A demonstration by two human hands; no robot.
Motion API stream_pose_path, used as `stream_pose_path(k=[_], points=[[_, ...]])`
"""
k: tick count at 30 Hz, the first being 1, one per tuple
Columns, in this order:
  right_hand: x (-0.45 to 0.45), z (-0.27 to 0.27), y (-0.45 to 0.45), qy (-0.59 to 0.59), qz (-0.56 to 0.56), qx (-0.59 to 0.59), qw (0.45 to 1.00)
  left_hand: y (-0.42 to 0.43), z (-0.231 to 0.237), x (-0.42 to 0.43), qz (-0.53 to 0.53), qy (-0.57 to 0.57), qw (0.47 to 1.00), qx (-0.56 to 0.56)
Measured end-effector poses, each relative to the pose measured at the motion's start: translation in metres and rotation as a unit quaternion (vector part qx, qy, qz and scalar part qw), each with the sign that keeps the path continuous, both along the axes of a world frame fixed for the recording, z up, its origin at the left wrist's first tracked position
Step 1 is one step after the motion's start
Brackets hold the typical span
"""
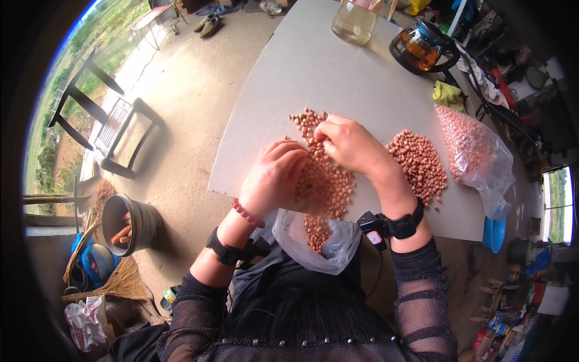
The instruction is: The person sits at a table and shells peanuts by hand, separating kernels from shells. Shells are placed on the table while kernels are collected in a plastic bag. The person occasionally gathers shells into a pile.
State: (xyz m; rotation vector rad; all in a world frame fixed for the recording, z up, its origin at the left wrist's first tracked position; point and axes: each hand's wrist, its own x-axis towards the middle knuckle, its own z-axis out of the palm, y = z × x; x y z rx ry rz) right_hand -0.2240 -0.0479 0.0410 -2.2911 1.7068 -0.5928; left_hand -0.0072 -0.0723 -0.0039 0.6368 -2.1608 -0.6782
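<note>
Shelled peanuts point(332, 181) lie in a spread pile at the near edge of a pale table point(271, 90). Over the left side of this pile rests my left hand point(276, 174), its fingers bent down and their tips hidden. My right hand point(346, 142) touches the upper part of the pile, thumb and fingertips close together; whether a peanut is between them cannot be told. Below the edge, on the lap, an open clear plastic bag point(289, 228) has peanuts inside. A second peanut pile point(416, 163) lies right of my right forearm. Further right lies a plastic bag filled with peanuts point(470, 145).
A glass teapot of amber liquid point(418, 47) and a glass jug of pale liquid point(355, 22) stand at the far side. A yellow-green cloth point(448, 96) lies near the right edge. On the floor at left are a bucket point(156, 226), a wooden chair point(115, 131) and a broom point(122, 280).
</note>
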Motion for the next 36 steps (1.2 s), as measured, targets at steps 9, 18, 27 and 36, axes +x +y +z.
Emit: stream_pose_path(k=[9,18,27,36], points=[[0.0,0.003,-0.004,0.074,-0.029,0.017,0.997,-0.001,-0.001,0.001,0.0,0.0,1.0,-0.001],[-0.03,0.021,0.028,0.02,-0.109,0.024,0.993,-0.001,-0.002,0.0,-0.002,0.002,1.0,-0.006],[-0.1,0.033,0.079,0.104,-0.235,-0.015,0.966,0.0,-0.001,0.001,-0.003,0.002,1.0,-0.013],[-0.007,0.024,0.022,-0.039,-0.04,0.01,0.998,0.001,0.0,0.003,0.0,0.007,1.0,-0.004]])
